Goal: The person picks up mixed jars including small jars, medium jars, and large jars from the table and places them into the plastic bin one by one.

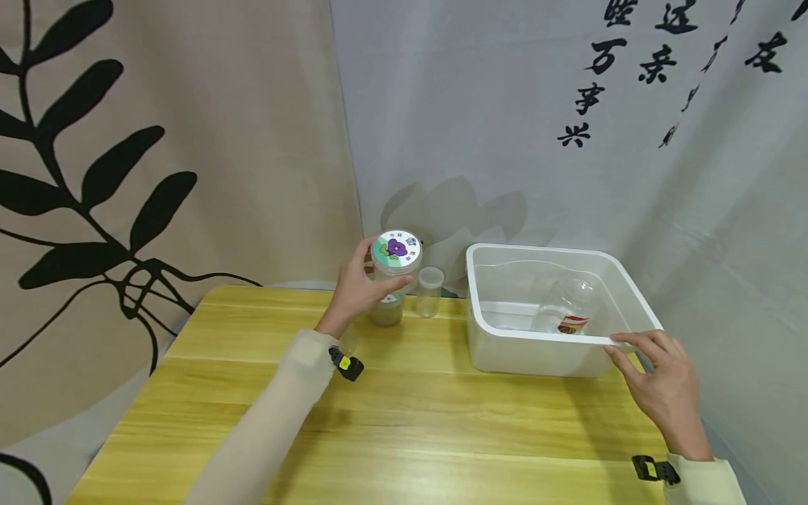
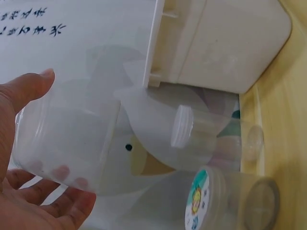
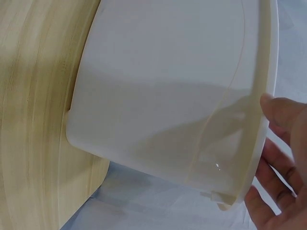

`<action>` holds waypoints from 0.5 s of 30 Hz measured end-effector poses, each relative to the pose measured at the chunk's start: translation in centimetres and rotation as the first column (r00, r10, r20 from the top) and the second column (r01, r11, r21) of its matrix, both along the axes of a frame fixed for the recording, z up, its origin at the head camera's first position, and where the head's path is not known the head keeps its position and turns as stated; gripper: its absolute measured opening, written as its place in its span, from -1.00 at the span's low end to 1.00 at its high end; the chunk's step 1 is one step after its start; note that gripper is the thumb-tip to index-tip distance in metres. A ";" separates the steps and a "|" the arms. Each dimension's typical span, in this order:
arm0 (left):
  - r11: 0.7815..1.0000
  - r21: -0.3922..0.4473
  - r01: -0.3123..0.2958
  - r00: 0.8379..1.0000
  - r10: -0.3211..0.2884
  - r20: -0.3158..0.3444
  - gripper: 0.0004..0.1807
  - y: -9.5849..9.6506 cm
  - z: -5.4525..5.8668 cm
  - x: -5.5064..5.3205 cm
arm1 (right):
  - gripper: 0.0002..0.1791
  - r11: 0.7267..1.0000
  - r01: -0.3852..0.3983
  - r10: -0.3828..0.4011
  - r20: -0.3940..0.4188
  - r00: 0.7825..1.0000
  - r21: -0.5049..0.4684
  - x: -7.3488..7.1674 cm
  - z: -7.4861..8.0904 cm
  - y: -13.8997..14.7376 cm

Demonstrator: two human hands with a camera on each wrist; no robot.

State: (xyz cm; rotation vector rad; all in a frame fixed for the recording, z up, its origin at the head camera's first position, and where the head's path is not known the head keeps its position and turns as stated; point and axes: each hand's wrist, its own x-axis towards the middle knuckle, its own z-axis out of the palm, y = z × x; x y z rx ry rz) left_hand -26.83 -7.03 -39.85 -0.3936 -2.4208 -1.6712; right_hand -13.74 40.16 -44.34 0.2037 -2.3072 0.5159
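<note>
My left hand [image 1: 360, 291] holds a clear plastic jar [image 2: 72, 134], thumb on one side and fingers on the other. Its lid [image 1: 396, 250] bears a purple flower sticker. The jar is raised, partly covering a second clear jar [image 1: 386, 313] on the table, whose stickered lid [image 2: 197, 199] shows in the left wrist view. Beside that stands a slimmer clear jar [image 1: 428, 298] with a plain lid. At the white plastic bin [image 1: 536, 358], my right hand [image 1: 663, 379] grips the rim near the front right corner. Inside the bin lies a clear jar [image 1: 571, 300] with a red label.
The wooden table [image 1: 404, 435] reaches back to a pale curtain [image 1: 442, 105] with black characters and printed shapes. A beige curtain [image 1: 265, 140] with dark leaves hangs at the left. The bin stands near the table's right end.
</note>
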 end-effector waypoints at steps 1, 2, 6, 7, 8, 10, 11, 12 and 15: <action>1.000 -0.005 0.004 1.000 -0.004 -0.008 0.05 0.2 0.1 0.0 | -0.60 1.000 0.001 -0.001 0.000 1.000 -0.001 0.0 0.0 0.0; 1.000 -0.009 0.010 1.000 -0.010 -0.015 0.05 0.5 0.2 0.0 | -0.60 1.000 0.003 -0.003 0.000 1.000 0.000 0.0 0.0 0.0; 0.999 -0.025 0.029 0.998 -0.030 -0.048 0.04 1.5 0.5 0.0 | -0.59 1.000 0.006 -0.006 0.001 1.000 0.001 0.1 0.0 0.0; 0.999 -0.030 0.032 0.998 -0.033 -0.056 0.03 1.7 0.6 0.0 | -0.59 1.000 0.006 -0.006 0.001 1.000 0.002 0.1 0.0 0.0; 0.999 -0.037 0.034 0.997 -0.036 -0.064 0.03 1.9 0.7 0.0 | -0.60 1.000 0.008 -0.008 0.002 1.000 0.003 0.1 0.0 0.0; 0.998 -0.044 0.040 0.996 -0.044 -0.081 0.02 2.4 0.8 0.0 | -0.60 1.000 0.009 -0.009 0.004 1.000 0.004 0.1 0.0 0.0; 0.998 -0.047 0.043 0.995 -0.047 -0.089 0.01 2.6 0.9 0.0 | -0.60 1.000 0.010 -0.010 0.005 1.000 0.003 0.1 0.0 0.0; 0.998 -0.048 0.047 0.994 -0.052 -0.099 0.01 2.9 0.9 0.1 | -0.60 1.000 0.012 -0.012 0.006 1.000 0.003 0.1 0.0 0.0; 0.997 -0.047 0.064 0.990 -0.069 -0.124 0.00 3.6 1.2 0.2 | -0.60 1.000 0.015 -0.015 0.008 1.000 0.002 0.1 0.0 0.0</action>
